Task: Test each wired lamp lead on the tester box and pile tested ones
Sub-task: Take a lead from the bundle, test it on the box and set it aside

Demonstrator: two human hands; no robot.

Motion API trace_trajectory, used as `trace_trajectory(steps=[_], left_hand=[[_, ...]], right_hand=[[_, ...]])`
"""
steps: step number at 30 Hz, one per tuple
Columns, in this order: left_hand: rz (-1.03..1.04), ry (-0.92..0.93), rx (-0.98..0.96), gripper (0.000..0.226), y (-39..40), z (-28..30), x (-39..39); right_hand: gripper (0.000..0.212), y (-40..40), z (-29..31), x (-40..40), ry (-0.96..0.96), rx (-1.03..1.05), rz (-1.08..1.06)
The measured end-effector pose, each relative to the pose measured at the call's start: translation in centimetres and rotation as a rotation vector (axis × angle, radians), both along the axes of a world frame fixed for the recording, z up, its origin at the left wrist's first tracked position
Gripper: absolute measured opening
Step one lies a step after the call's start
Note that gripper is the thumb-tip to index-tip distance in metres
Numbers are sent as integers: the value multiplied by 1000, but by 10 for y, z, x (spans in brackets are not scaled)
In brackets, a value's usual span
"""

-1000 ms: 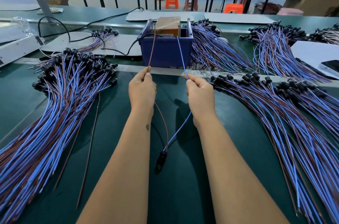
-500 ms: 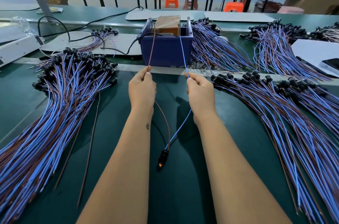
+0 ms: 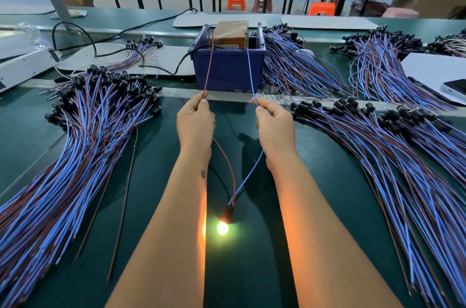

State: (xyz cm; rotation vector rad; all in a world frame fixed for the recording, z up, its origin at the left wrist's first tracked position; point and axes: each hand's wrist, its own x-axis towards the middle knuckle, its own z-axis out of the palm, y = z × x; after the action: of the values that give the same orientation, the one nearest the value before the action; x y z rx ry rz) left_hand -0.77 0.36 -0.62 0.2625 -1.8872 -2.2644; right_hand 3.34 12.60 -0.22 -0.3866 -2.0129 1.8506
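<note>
**Lamp lit, lead stretched toward the tester**

Nearest, the small black lamp socket with its glowing bulb (image 3: 225, 222) lies on the green counter (image 3: 252, 270) between the forearms. Its brown wire (image 3: 228, 164) rises to the left hand (image 3: 195, 122), its blue wire (image 3: 248, 179) to the right hand (image 3: 274, 126); each hand pinches its wire, the two held apart. The lead's long axis runs near to far, its ends reaching the dark blue plastic tester box (image 3: 228, 68). The tested pile probably lies left, nearer the left hand.
</note>
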Motion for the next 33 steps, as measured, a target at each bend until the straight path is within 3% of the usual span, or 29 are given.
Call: trace_trajectory(steps=[28,33], left_hand=[[-17,-18,-73,31,0,2,3],[-135,0,-166,25,-1,5,7]], right_hand=[[30,0,-3,-2,20,2,-4],[26,-13,1,2,118,52,33]])
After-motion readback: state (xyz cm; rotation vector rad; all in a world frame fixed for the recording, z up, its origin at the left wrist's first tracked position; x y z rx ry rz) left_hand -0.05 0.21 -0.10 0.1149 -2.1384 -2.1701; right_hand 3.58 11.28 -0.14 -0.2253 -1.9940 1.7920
